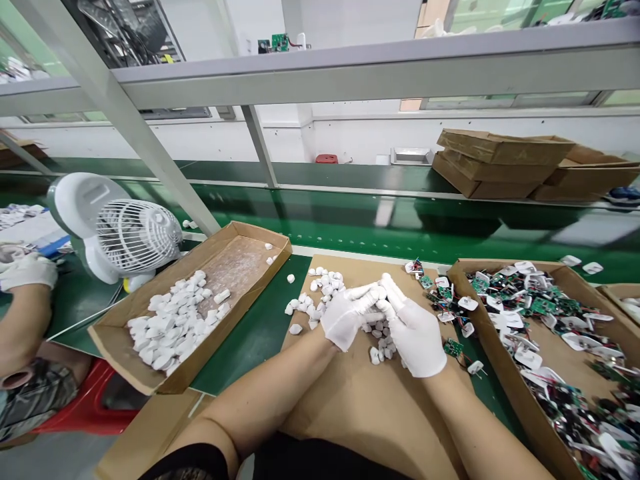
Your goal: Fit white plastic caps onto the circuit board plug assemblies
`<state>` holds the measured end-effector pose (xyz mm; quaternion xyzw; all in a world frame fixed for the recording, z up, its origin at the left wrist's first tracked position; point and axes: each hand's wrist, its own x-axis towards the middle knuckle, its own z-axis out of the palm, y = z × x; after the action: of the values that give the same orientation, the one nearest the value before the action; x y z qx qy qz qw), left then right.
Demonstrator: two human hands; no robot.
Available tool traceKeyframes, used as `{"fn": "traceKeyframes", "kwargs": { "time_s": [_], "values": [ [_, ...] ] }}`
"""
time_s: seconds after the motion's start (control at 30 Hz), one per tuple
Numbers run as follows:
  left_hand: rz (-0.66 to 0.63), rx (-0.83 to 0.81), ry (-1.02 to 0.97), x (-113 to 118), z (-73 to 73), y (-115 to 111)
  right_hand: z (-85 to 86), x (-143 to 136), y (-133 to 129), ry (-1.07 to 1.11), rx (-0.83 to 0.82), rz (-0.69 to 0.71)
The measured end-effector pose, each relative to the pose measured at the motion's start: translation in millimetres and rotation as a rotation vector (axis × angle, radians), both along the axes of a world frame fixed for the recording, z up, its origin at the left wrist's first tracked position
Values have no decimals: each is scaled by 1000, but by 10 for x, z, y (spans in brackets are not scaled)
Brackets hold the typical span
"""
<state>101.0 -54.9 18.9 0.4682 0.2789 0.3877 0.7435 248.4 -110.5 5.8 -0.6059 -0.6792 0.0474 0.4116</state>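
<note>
My left hand (350,313) and my right hand (413,327), both in white gloves, meet over a cardboard sheet (330,393). Their fingers are bent together around something too small and covered to make out. Small white pieces (327,283) lie on the sheet to the left of my left hand. More pieces (384,343), greyer in the shade, sit beneath and between the hands. Circuit boards with wires and white parts (445,297) lie at the sheet's right edge, beyond my right hand.
A cardboard tray of white pieces (150,383) stands left, beside a white fan (135,233). At right is a tray (500,367) of circuit boards. A shelf beam (350,73) crosses above. A co-worker's gloved hand (31,272) is at far left.
</note>
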Motion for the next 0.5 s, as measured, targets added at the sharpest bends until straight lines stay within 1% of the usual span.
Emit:
{"fn": "traceKeyframes", "kwargs": {
  "time_s": [0.07,0.13,0.2,0.27,0.33,0.37,0.47,0.5],
  "values": [
    [7,32,37,-29,75,2,-19,33,4,-172,25,-5],
    [-4,22,38,-58,124,1,-14,70,9,-331,55,-21],
    [-34,-21,6,-74,139,-6,-3,99,13,-406,83,-32],
    [-66,-64,-20,-62,121,-15,-5,115,15,-389,120,-22],
    [-56,-81,14,-25,83,-22,-26,125,19,-355,151,0],
    [-29,-77,43,-2,63,-26,-42,129,22,-343,156,7],
    [111,-5,136,45,35,-36,-90,142,42,-263,136,41],
    [121,7,133,44,41,-38,-100,145,49,-210,120,58]
  ]
}}
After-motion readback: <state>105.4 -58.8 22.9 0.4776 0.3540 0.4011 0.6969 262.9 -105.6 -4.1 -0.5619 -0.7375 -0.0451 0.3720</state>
